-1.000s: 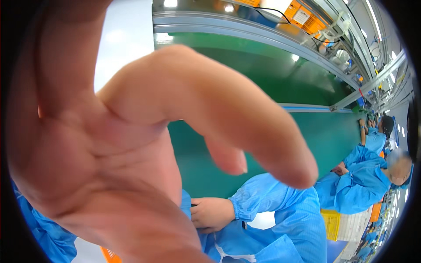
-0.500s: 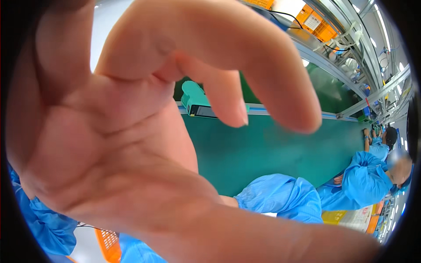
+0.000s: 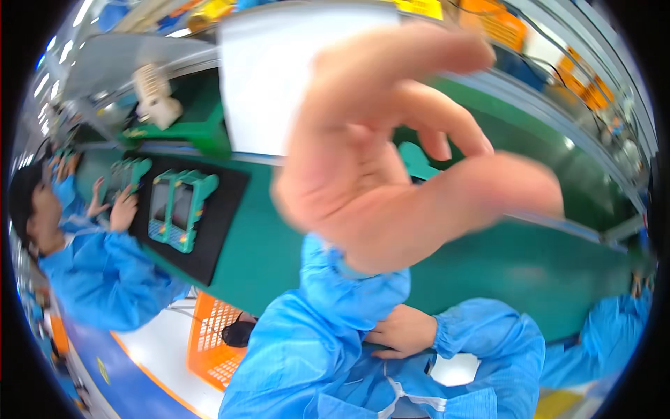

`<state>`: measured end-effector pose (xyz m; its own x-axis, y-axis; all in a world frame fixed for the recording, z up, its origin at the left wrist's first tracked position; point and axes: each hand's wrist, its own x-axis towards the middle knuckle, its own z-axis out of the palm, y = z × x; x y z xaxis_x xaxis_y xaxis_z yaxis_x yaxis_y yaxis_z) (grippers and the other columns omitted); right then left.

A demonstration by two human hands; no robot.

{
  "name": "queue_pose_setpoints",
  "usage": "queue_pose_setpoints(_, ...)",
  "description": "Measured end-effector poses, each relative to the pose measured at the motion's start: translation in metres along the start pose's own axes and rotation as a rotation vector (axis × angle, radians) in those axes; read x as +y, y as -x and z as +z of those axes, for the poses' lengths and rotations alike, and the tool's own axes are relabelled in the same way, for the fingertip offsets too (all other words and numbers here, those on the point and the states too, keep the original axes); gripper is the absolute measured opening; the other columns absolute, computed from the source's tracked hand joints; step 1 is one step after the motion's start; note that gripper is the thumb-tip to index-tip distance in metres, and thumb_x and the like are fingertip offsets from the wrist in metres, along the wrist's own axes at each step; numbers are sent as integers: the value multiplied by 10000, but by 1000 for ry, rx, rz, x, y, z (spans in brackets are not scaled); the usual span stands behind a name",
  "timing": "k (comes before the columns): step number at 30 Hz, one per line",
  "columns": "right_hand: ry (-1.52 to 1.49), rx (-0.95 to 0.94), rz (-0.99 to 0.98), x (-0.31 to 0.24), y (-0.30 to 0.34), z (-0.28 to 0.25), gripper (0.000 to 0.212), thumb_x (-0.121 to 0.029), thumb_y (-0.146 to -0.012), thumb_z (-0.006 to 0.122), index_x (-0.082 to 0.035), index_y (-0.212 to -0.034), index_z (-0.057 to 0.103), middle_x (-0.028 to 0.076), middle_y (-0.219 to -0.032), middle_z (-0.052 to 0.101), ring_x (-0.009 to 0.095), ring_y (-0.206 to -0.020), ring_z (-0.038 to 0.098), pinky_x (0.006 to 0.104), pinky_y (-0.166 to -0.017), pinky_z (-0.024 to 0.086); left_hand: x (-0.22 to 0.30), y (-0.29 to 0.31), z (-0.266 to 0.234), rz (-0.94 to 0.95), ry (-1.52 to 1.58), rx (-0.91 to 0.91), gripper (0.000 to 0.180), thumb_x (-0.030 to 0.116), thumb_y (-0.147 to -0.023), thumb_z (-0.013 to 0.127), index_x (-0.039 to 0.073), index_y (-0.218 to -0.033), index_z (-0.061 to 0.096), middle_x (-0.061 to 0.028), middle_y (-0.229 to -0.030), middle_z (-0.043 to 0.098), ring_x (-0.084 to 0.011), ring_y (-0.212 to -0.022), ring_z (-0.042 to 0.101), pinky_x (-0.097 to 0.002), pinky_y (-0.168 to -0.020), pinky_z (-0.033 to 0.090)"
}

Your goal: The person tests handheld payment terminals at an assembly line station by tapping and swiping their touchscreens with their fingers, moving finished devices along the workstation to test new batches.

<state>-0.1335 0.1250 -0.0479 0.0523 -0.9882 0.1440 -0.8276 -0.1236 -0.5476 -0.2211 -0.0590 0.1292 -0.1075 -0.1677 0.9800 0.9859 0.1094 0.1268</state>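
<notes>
My left hand (image 3: 391,167) is raised close to the camera, palm showing, fingers curved and apart with nothing between them. It is slightly blurred. Behind its fingers, part of a teal device (image 3: 417,162) shows at the far side of the green worktop (image 3: 279,241); the hand hides the rest. My right hand (image 3: 405,332) lies low at the near edge of the worktop beside my left sleeve (image 3: 352,297). Its fingers are laid out loosely, with the tips partly hidden, and no object shows in it.
On the left, a co-worker (image 3: 105,279) handles a teal part by a black mat (image 3: 227,209) bearing teal frames (image 3: 183,209). A white board (image 3: 258,84) and a beige device (image 3: 155,98) stand behind. An orange basket (image 3: 202,342) is below; another blue sleeve (image 3: 600,342) is at right.
My left hand has drawn away from the camera, appearing smaller and farther right. The view has shifted left, bringing the co-worker, black mat and my right hand into sight.
</notes>
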Motion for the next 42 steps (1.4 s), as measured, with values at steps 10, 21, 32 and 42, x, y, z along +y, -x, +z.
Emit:
queue_pose_setpoints(10, 159, -213, 26, 6, 4, -16, 640, -400, -868, 532, -76, -1400, 384, 91, -1506, 298, 239, -1385, 290, 484, -1101, 225, 27, 45, 19, 74, -756, -672, 167, 132, -658, 679, 63, -789, 601, -55, -859, 579, -175, -696, 574, -276, -554, 466)
queue_pose_setpoints(21, 154, -168, 97, 6, 5, -18, 671, -373, -861, 571, -131, -1440, 333, 39, -1524, 276, 202, -1395, 280, 475, -1119, 204, 155, 178, -253, -742, -1351, -405, 481, 153, -602, 819, 31, -1023, 621, -138, -1057, 537, -323, -999, 507, -399, -843, 441)
queue_pose_setpoints(32, 104, -122, 153, -2, 2, -17, 616, -402, -861, 596, -142, -1391, 419, 22, -1486, 355, 195, -1368, 338, 470, -1116, 211, 134, 131, -305, -85, -1378, -1150, 376, 123, -636, 607, -1, -991, 609, -81, -907, 566, -212, -810, 567, -325, -679, 467)
queue_pose_setpoints(42, -245, 63, 226, 8, 6, -19, 481, -275, -891, 592, -88, -1321, 484, 94, -1421, 433, 268, -1305, 417, 478, -1087, 267, 103, 162, -162, 40, -946, -1181, 337, 102, -612, 599, -81, -895, 626, -52, -733, 534, -150, -626, 554, -258, -524, 438)
